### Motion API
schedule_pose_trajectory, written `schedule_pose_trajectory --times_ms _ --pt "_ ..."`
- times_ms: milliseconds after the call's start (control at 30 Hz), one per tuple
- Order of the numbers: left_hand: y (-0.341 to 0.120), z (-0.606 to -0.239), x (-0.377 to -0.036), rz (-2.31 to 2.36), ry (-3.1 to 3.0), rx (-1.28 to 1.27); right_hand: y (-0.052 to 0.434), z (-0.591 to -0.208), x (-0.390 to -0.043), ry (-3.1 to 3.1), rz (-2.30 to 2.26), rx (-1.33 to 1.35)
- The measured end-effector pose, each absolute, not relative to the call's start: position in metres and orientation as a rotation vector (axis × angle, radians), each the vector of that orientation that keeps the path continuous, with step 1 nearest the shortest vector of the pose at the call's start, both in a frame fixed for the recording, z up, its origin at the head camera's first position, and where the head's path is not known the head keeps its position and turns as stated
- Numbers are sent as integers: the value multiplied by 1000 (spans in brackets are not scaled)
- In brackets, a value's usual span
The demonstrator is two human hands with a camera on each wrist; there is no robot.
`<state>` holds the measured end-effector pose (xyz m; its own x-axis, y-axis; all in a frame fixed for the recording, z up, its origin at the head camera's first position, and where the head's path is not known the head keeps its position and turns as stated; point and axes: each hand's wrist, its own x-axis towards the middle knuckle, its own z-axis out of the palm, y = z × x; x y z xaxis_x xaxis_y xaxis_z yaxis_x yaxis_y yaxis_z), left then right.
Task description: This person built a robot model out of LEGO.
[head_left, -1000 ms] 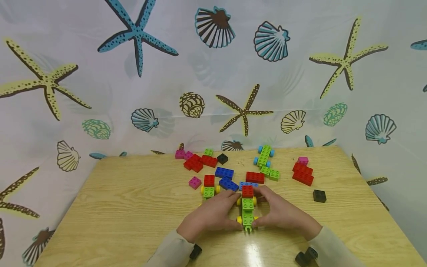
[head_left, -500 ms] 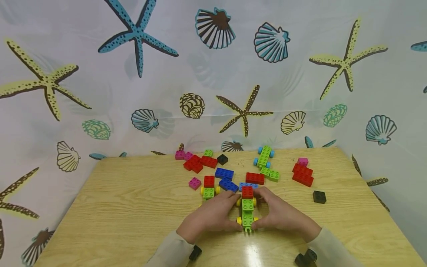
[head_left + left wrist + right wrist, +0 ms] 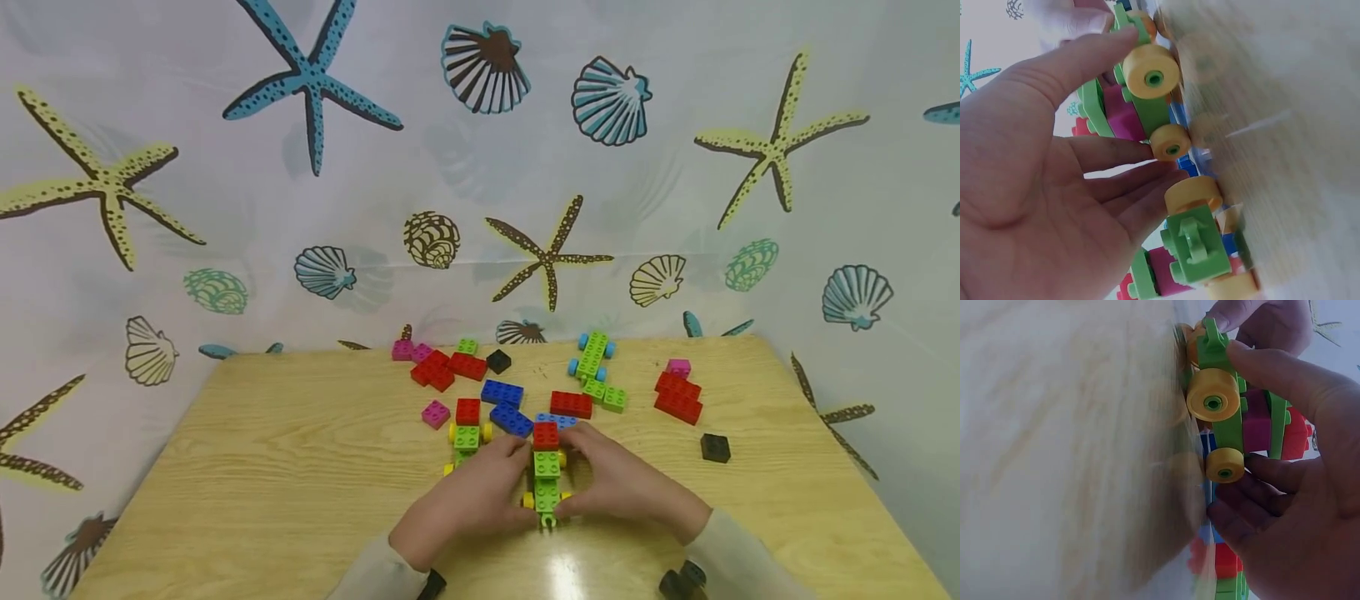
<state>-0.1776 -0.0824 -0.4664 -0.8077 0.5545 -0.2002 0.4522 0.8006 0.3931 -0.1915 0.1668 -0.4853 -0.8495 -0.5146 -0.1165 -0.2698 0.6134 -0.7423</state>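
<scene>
A toy brick car [image 3: 547,493] stands on its yellow wheels, with a green base, a magenta brick, a green piece and a red brick stacked on it. My left hand [image 3: 487,492] holds its left side, thumb at the hook end and fingers by the farther wheel. On the opposite side my right hand [image 3: 618,479] grips it likewise, its thumb [image 3: 1272,365] near the hook in the right wrist view. A second, similar car [image 3: 467,438] stands just left, partly hidden behind the left hand; the left wrist view shows its hook end [image 3: 1200,247].
Blue bricks [image 3: 512,418] and a red brick [image 3: 571,404] lie beyond the hands. Farther back are a green car base with blue wheels [image 3: 592,357] and several red bricks [image 3: 433,369]. At the right lie more red bricks [image 3: 678,397] and a black brick [image 3: 716,447].
Both hands have shifted slightly left together with the held car, bringing it a little nearer the second car. More of the second car shows. The head view has tilted slightly.
</scene>
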Motion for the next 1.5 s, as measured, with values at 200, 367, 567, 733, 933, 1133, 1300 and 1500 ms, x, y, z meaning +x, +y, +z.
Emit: schedule_pose_trajectory --times_ms 200,367,567,733,933,1133,1300,1500 --pt "-84 -465 -173 397 2791 795 156 -478 -195 2580 -989 -611" --pt "-87 -460 -171 360 2836 765 146 -476 -201 2592 -988 -635" --pt "-95 -461 -177 339 2859 720 134 -477 -211 2610 -975 -652" --pt "-101 -463 -180 367 2866 699 127 -476 -215 2605 -973 -627" --pt "-105 -464 -181 381 2877 716 128 -474 -216 2600 -979 -615" --pt "-105 -463 -181 375 2879 687 146 -468 -217 2667 -1041 -541" --pt "-105 -464 -181 370 2889 653 162 -470 -221 2727 -1030 -493" --pt "-108 -465 -180 384 2909 611 171 -474 -221 2733 -1009 -524"
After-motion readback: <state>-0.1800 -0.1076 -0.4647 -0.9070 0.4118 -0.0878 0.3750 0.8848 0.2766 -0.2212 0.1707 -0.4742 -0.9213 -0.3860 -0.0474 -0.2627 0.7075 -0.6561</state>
